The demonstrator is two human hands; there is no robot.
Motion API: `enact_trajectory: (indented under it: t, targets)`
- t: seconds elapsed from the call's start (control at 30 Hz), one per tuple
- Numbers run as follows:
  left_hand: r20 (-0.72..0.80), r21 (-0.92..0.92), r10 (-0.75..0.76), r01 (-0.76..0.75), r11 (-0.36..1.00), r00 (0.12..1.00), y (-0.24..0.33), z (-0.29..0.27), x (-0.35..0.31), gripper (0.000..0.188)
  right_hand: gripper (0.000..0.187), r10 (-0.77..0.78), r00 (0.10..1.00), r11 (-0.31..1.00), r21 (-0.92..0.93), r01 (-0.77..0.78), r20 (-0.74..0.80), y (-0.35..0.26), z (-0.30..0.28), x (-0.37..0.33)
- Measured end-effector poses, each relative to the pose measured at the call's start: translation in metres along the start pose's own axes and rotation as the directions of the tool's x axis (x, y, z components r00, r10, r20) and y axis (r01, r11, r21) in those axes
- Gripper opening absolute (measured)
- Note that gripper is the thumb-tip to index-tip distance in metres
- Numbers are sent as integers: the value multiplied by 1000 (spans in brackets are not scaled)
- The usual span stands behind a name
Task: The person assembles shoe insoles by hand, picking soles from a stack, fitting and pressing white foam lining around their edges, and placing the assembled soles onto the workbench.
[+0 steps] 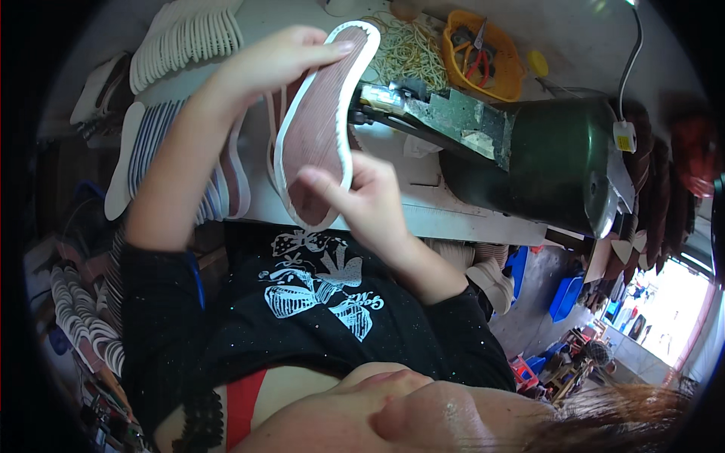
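Observation:
An insole, brown and ribbed with a white rim, is held up lengthwise in front of me. My left hand grips its far end, thumb lying on the brown face and fingers behind. Lower down, my right hand pinches the near end by its right edge, its thumb also on the brown face. Just right of the insole is the narrow arm of a dark green machine; whether the insole touches it I cannot tell. Another brown piece shows partly behind the insole.
Left on the white table stand a row of striped insoles and a stack of pale insoles. A heap of thin yellowish strings lies beyond the machine arm, beside a yellow basket with pliers. A cable hangs at the right.

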State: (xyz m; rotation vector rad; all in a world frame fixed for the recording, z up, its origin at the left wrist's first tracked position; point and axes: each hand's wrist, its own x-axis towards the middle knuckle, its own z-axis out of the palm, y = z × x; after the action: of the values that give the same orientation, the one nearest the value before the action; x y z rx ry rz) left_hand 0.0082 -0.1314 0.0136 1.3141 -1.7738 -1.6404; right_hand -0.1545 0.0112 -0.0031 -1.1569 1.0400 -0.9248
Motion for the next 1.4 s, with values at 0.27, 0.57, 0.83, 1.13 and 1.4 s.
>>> enact_trajectory:
  t: [0.27,0.57,0.83,1.13,1.4]
  targets:
    - [-67,-715,229,-207,668,971,-31,66,-93,32,13,-156,988,982,105,154,13,-2,7,-22]
    - [130,-708,301,-124,695,945,-33,95,-129,41,22,-243,968,960,129,250,-65,-28,7,-62]
    - [225,-775,301,-17,631,927,-43,102,-139,41,19,-178,984,966,186,178,-13,-33,15,-73]
    - [91,-552,398,-286,783,913,-48,104,-136,43,13,-209,975,974,72,214,-80,-18,15,-76]
    - [127,-829,309,-70,555,942,-61,116,-138,34,9,-320,941,932,-144,334,110,-19,31,-76]
